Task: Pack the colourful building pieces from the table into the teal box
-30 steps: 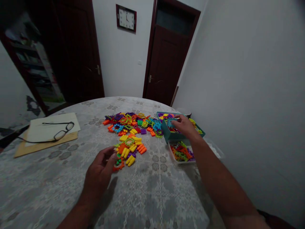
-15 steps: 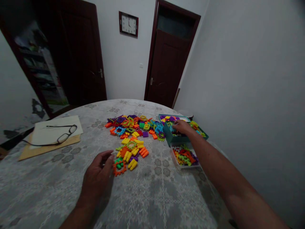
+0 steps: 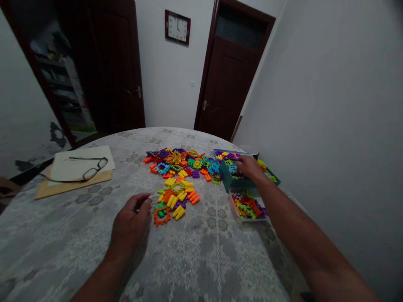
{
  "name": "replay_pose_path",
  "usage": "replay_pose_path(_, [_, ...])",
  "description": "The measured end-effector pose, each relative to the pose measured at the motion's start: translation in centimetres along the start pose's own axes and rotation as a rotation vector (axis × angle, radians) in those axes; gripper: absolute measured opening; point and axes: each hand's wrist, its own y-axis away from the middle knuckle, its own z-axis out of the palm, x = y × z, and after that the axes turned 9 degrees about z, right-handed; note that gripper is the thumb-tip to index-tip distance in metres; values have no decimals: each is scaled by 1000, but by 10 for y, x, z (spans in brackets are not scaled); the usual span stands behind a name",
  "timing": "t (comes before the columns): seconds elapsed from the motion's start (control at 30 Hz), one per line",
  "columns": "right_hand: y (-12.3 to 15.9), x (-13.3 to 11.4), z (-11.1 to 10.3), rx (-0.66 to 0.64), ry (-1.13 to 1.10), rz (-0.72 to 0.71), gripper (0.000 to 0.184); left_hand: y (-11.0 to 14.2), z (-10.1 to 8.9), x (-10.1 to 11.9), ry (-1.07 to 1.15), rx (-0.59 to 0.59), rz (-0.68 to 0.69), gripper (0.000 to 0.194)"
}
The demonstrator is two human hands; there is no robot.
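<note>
My left hand rests on the tablecloth, its fingers loosely curled with a gap between thumb and forefinger and nothing visible in them. Just right of its fingertips lies a small pile of plastic building pieces, with an orange square frame, yellow pegged pieces and an orange pegged piece. My right hand reaches into a teal box, fingers bent down among the pieces. Blue toothed pieces show beside its fingers. The box and hand hide the fingertips and whatever they grip.
Behind the small pile spreads a larger heap of mixed pieces. A clear plastic tub of colourful pieces stands in front of the teal box, under my right forearm. Eyeglasses lie on paper at the left.
The view has turned slightly, shifting everything a little to the right. My right hand stays in the teal box, and my left hand keeps its place beside the small pile.
</note>
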Motion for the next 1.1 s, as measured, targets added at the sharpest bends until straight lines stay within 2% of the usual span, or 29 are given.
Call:
replay_pose_path(0.1, [26, -9, -16, 146, -80, -67, 33, 1, 0, 2, 0, 2, 24, 40])
replay_pose_path(0.17, [54, -21, -25, 229, -210, -187, 30, 0, 1, 1, -21, 7, 30, 38])
replay_pose_path(0.2, [71, -29, -28, 232, -278, -245, 29, 0, 2, 0, -34, 10, 36, 38])
replay_pose_path(0.3, [122, -55, -23, 90, -432, -381, 27, 0, 6, -8, -105, -23, 89, 41])
replay_pose_path(0.37, [149, -70, -6, -54, -474, -468, 24, 1, 10, -16, -175, -63, 168, 44])
replay_pose_path(0.43, [166, -81, 22, -166, -462, -518, 23, 3, 15, -23, -248, -115, 271, 47])
replay_pose_path(0.5, [174, -87, 54, -202, -415, -511, 25, 6, 18, -27, -317, -172, 355, 48])
replay_pose_path(0.57, [176, -91, 83, -182, -358, -461, 28, 10, 20, -27, -376, -234, 400, 48])
replay_pose_path(0.63, [175, -95, 104, -168, -309, -417, 31, 13, 21, -25, -426, -295, 426, 48])
replay_pose_path(0.7, [175, -99, 115, -178, -274, -392, 35, 16, 22, -22, -467, -338, 434, 48])
replay_pose_path(0.9, [175, -102, 121, -168, -297, -324, 40, 22, 24, -15, -493, -359, 420, 43])
replay_pose_path(1.1, [186, -87, 108, -180, -504, -412, 50, 25, 26, -12, -499, -399, 421, 41])
